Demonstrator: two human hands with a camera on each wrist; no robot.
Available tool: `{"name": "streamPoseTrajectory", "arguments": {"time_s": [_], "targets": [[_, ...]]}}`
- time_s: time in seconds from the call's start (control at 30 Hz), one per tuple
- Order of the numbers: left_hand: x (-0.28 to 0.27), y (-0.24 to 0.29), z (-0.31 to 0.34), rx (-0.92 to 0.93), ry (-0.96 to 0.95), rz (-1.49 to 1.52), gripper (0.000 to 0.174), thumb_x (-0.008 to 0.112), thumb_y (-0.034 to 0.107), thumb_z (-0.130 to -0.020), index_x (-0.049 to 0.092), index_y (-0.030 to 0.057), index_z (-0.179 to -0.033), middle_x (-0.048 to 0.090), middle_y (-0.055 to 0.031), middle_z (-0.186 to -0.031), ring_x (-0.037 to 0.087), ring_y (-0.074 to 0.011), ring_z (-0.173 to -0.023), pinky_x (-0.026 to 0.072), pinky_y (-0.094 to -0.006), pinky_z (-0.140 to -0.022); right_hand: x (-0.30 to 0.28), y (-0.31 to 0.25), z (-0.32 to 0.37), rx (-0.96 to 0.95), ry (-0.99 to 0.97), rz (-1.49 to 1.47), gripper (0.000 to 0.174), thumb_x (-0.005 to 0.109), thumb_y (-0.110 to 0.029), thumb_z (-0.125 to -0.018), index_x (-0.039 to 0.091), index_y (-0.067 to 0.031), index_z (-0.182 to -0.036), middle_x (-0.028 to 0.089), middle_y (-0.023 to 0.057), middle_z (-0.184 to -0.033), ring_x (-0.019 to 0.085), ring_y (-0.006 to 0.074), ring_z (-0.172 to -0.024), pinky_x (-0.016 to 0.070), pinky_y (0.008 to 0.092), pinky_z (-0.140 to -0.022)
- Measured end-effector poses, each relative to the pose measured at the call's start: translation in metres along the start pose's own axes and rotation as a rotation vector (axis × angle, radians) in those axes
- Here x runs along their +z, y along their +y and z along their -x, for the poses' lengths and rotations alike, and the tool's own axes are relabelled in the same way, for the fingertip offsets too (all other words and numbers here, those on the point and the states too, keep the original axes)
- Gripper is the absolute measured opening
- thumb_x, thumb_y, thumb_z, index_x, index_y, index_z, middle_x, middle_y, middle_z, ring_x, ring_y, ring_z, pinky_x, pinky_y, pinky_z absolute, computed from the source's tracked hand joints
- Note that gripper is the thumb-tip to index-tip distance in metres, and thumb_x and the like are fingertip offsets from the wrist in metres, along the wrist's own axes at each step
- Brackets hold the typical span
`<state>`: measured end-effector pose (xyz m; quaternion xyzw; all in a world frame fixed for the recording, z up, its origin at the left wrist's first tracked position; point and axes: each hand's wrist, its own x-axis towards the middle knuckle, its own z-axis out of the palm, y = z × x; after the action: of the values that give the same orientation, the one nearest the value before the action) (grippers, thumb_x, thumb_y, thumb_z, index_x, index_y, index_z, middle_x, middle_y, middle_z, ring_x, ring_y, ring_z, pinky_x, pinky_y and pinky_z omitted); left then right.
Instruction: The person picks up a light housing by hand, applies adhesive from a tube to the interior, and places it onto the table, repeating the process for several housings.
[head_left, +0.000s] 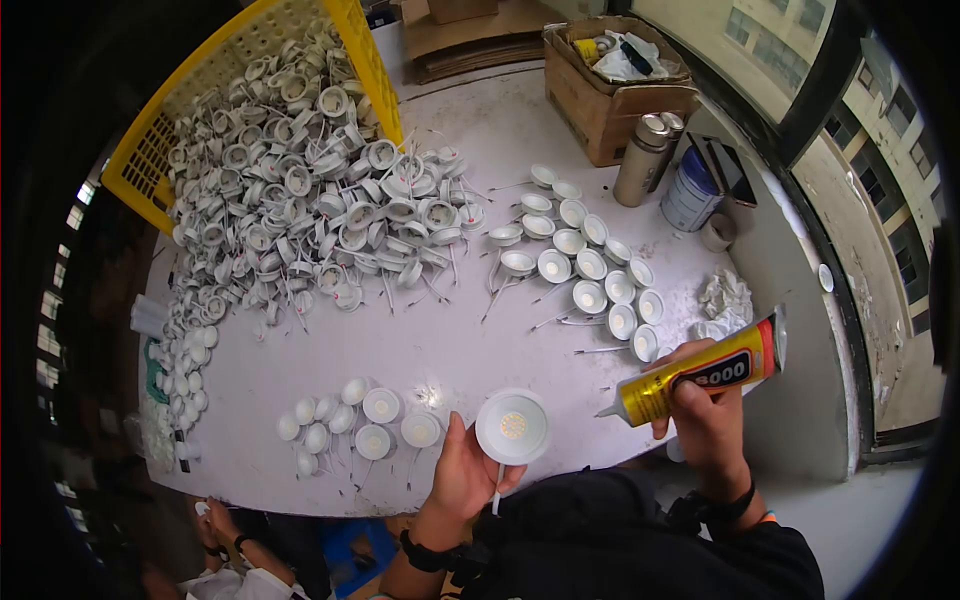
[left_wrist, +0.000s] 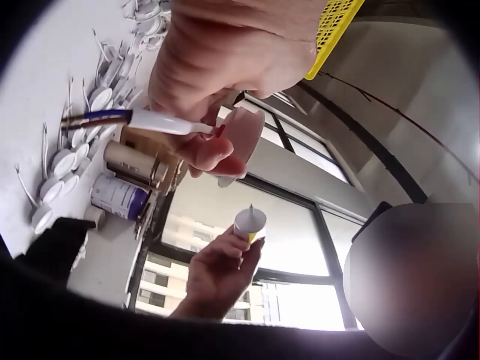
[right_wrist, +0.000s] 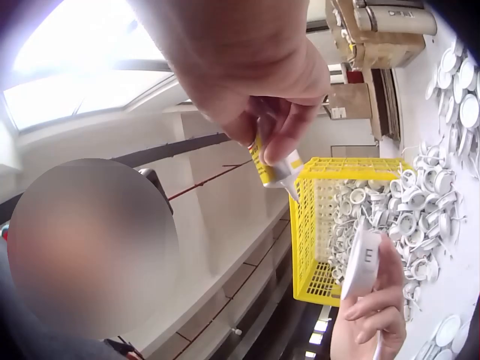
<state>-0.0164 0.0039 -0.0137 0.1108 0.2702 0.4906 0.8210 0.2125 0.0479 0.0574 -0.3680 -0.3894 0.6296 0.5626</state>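
Observation:
My left hand (head_left: pixel 462 472) holds a round white downlight (head_left: pixel 530 408) by its rim, its face with a cluster of yellowish LED dots turned up in the head view. The downlight's white cable (left_wrist: pixel 161 121) ends in bare-looking blue and brown wires in the left wrist view. In my right hand (head_left: pixel 712 425) is a yellow and black glue tube (head_left: pixel 650 396), gripped round its body. The tube's pointed nozzle (head_left: pixel 607 411) aims left toward the downlight, with a gap between them. Seen from the right wrist, the nozzle (right_wrist: pixel 292 192) points down, apart from the downlight (right_wrist: pixel 363 262).
A tipped yellow crate (head_left: pixel 150 160) spills a heap of downlights (head_left: pixel 300 190) across the table's left. Several downlights (head_left: pixel 590 264) stand in rows at right; a smaller group (head_left: pixel 381 405) sits front left. Behind are a cardboard box (head_left: pixel 600 120), a thermos (head_left: pixel 640 165) and a tin (head_left: pixel 690 192).

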Motion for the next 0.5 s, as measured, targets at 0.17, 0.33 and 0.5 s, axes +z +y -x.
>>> {"name": "streamPoseTrajectory", "arguments": {"time_s": [0.17, 0.33, 0.5], "targets": [[0.015, -0.006, 0.004, -0.073, -0.102, 0.035, 0.057, 0.019, 0.046, -0.087, 0.033, 0.0013, -0.119, 0.052, -0.0146, -0.093, 0.053, -0.0198, -0.068, 0.0423, -0.0266, -0.05, 0.016, -0.003, 0.005, -0.002, -0.088, 0.087, 0.027, 0.058, -0.005, -0.073, 0.043, 0.0026, -0.093, 0.054, 0.0192, -0.092, 0.058, 0.0178, -0.06, 0.0501, 0.0241, -0.049], [0.024, -0.009, 0.002, -0.119, -0.184, 0.076, 0.054, 0.025, 0.041, -0.087, 0.024, 0.0035, -0.125, 0.049, -0.016, -0.102, 0.054, -0.0212, -0.072, 0.0453, -0.0302, -0.059, 0.028, -0.004, 0.004, -0.008, -0.182, 0.184, 0.029, 0.058, 0.003, -0.072, 0.042, 0.002, -0.096, 0.053, 0.0187, -0.097, 0.058, 0.0167, -0.073, 0.0509, 0.0234, -0.057], [0.022, -0.013, 0.001, -0.155, -0.244, 0.109, 0.052, 0.027, 0.039, -0.087, 0.02, 0.0047, -0.126, 0.046, -0.0178, -0.106, 0.055, -0.0249, -0.08, 0.0463, -0.0345, -0.067, 0.032, -0.001, 0.004, -0.056, -0.197, 0.246, 0.031, 0.059, 0.005, -0.071, 0.043, 0.0023, -0.096, 0.053, 0.0173, -0.097, 0.058, 0.017, -0.077, 0.051, 0.0236, -0.06]]}}
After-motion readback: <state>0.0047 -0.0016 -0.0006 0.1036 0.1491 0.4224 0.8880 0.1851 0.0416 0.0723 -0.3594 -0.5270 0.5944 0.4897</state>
